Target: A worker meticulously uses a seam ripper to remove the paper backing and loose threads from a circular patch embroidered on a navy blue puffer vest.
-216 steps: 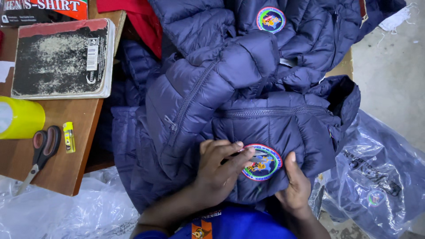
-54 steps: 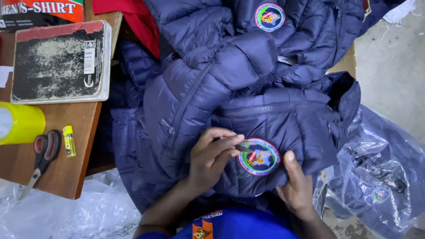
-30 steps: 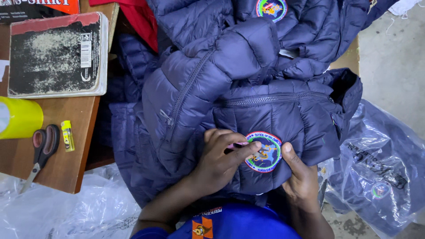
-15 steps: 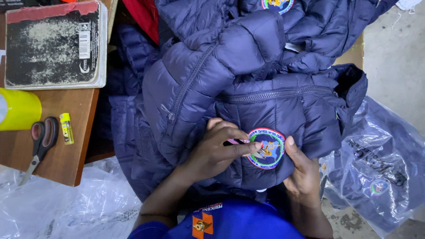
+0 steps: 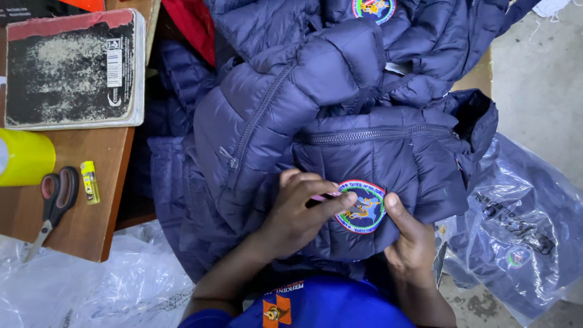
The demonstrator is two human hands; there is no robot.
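A navy quilted jacket point(image 5: 388, 152) lies bunched on a pile of similar jackets. It carries a round multicoloured patch point(image 5: 364, 209). My left hand point(image 5: 297, 209) rests on the jacket with its fingers pinched on a small pink tool point(image 5: 318, 197), whose tip meets the patch's left edge. My right hand point(image 5: 413, 243) grips the jacket's lower fold from the right, with the thumb pressed on the patch's right rim. The fingers of my right hand are hidden under the fabric.
A wooden table point(image 5: 85, 218) at the left holds a worn hardback book point(image 5: 70, 67), a yellow tape roll point(image 5: 24, 158), scissors point(image 5: 54, 197) and a small yellow tube point(image 5: 90, 181). Bagged jackets point(image 5: 522, 237) lie at the right, with clear plastic point(image 5: 91, 291) at the lower left.
Both hands stay on the patch. My left fingertips have crept slightly right along its left edge, and my right thumb has settled on the right rim. The camera view drifted a little.
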